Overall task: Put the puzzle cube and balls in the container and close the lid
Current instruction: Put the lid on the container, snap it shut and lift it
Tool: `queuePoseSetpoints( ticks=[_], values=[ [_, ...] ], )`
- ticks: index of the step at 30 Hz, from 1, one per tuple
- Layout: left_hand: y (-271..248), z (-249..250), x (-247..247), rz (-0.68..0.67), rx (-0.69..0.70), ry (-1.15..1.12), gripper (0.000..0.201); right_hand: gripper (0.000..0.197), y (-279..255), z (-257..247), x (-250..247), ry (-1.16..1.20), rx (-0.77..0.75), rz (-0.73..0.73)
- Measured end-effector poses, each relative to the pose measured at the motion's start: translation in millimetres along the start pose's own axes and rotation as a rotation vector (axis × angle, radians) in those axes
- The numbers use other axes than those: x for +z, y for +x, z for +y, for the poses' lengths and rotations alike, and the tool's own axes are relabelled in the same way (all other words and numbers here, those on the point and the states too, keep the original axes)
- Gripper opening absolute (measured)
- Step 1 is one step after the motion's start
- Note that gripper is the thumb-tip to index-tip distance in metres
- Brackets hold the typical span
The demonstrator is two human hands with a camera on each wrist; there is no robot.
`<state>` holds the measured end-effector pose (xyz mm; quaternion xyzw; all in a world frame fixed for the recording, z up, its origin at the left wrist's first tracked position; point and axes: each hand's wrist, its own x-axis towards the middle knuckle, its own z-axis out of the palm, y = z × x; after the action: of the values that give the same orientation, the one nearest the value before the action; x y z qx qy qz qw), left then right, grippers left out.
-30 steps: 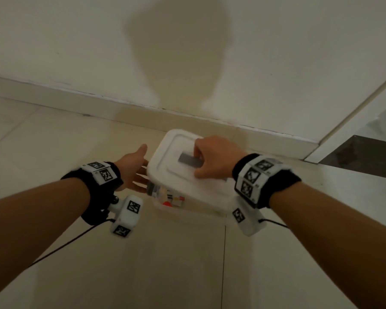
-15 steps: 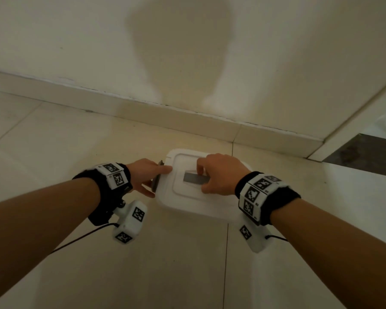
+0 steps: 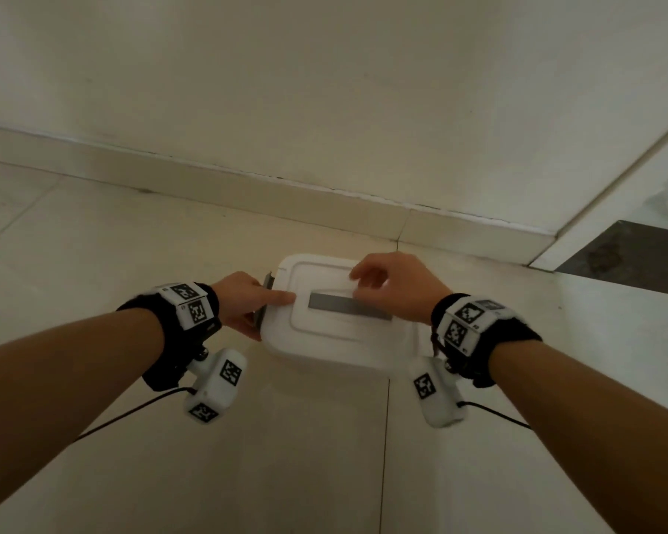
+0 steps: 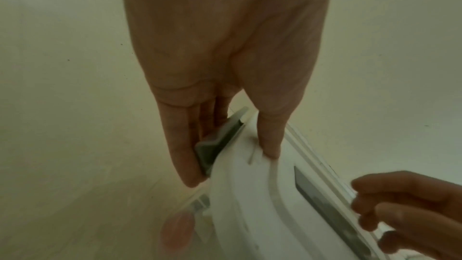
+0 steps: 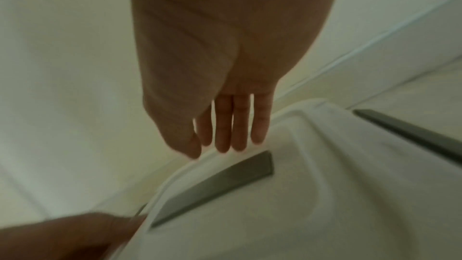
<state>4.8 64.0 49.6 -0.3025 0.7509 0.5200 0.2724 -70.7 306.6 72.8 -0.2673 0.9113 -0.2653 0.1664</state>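
Observation:
The container stands on the floor with its white lid (image 3: 336, 337) seated on top. My left hand (image 3: 263, 306) is at the lid's left end, thumb pressing on the lid (image 4: 250, 205) and fingers against the grey latch (image 4: 217, 139), pinching it. My right hand (image 3: 378, 283) hovers just over the lid near the grey handle strip (image 3: 350, 306), fingers relaxed and holding nothing. In the right wrist view its fingertips (image 5: 222, 143) show a gap above the lid (image 5: 325, 195). A pinkish ball (image 4: 177, 230) shows through the clear wall. The puzzle cube is hidden.
The wall and skirting board (image 3: 286, 194) run close behind the container. A door frame (image 3: 610, 194) and dark threshold (image 3: 625, 260) lie to the right. A second grey latch (image 5: 412, 133) sits at the lid's right end. Tiled floor (image 3: 324, 456) extends toward me.
My left hand has moved from beside the container onto the left latch and lid edge. My right hand, which pressed on the handle strip, has lifted slightly off the lid.

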Motion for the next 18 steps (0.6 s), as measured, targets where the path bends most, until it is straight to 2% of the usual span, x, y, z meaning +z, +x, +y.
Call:
queuePoseSetpoints(
  ticks=[2, 4, 7, 9, 10, 12, 14, 18],
  values=[
    [0, 0, 1, 0.005, 0.026, 0.032, 0.059, 0.018, -5, 17, -11, 0.033, 0.121, 0.216],
    [0, 0, 4, 0.010, 0.048, 0.104, 0.052, 0.028, -11, 34, -22, -0.037, 0.301, 0.314],
    [-2, 0, 11, -0.007, 0.043, 0.234, 0.055, 0.060, -21, 51, -29, -0.053, 0.611, 0.182],
    [-5, 1, 16, -0.005, 0.048, 0.313, 0.059, 0.078, -29, 56, -28, 0.055, 0.746, 0.028],
    [-6, 2, 17, 0.001, 0.057, 0.342, 0.060, 0.081, -32, 58, -27, 0.141, 0.792, -0.041],
    [-6, 4, 19, 0.015, 0.067, 0.374, 0.061, 0.078, -39, 60, -27, 0.287, 0.853, -0.160],
    [-7, 7, 20, 0.035, 0.068, 0.395, 0.059, 0.069, -41, 65, -27, 0.326, 0.845, -0.234],
    [-9, 10, 26, 0.100, 0.091, 0.426, 0.057, 0.053, -40, 65, -27, 0.364, 0.791, -0.222]
  ],
)
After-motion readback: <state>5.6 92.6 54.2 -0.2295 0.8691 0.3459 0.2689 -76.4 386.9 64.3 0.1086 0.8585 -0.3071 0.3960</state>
